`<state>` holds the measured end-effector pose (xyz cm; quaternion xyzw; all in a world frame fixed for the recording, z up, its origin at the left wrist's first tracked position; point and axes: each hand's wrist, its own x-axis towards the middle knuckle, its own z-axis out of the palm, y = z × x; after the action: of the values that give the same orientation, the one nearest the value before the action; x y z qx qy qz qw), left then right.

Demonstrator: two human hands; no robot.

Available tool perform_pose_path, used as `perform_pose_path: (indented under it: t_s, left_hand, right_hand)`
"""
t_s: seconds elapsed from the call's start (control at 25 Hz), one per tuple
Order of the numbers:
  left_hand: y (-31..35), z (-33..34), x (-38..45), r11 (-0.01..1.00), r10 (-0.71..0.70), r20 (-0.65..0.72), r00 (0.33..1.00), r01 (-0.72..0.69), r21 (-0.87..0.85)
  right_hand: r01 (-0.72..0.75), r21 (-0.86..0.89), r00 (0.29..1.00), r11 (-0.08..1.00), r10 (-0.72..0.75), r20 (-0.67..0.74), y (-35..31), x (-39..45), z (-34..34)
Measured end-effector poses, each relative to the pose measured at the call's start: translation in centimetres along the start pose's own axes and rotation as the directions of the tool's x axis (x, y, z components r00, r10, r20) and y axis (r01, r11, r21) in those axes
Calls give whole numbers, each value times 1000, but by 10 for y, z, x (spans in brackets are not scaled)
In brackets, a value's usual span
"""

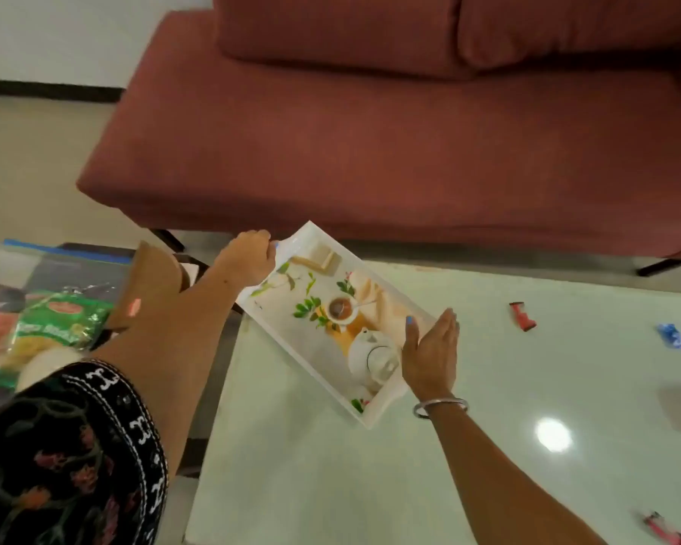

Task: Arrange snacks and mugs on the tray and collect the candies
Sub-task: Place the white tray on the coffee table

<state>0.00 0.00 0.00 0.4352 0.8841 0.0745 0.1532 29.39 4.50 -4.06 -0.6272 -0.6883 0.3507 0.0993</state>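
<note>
A white rectangular tray (306, 350) printed with a teapot, cup and leaves lies slanted at the far left corner of the pale table (370, 485). Nothing stands on it. My left hand (248, 259) grips its far left rim. My right hand (433, 356) rests flat against its right long rim, thumb over the edge, fingers straight. Wrapped candies lie on the table to the right: a red one (522, 316), a blue one (672, 335) and a pink one (666, 529) near the front right. Green snack packets (62, 326) sit at the left. No mugs are in view.
A dark red sofa (390, 143) fills the far side, close behind the table. At the left, a clear zip bag (56, 265) lies with the snack packets on a darker surface, with a brown object (150, 285) beside them. A light glare spot shows on the table at right.
</note>
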Motion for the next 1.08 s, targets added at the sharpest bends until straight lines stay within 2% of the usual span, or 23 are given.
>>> perform_pose_path:
  t_s: [0.04,0.2,0.36,0.6,0.84,0.96,1.08]
  left_hand:
    - [-3,12,6,1000,-4,36,999,3,19]
    - [-21,59,38,1000,-22,-16,1000,22,11]
    - [-33,80,68,994,-107,-58,993,105,-30]
    - [-42,100,86,976,-197,6,980,197,-91]
    - [-52,103,90,965,-243,-28,970,239,-104]
    - [-61,106,78,922,-336,-58,940,316,-223]
    - [-63,105,48,801,-457,-41,889,391,-453]
  right_hand:
    - [-83,66,996,994,84,-19,8,-2,13]
    - [-346,234,927,909,369,-61,40,-3,55]
    - [-458,323,861,828,504,-69,60,6,68]
    - [-514,419,809,749,586,-54,83,11,72]
    - [-519,483,797,706,603,-25,89,12,68]
    - [-486,480,822,730,569,-34,95,21,50]
    - [-412,443,872,796,486,-61,104,39,16]
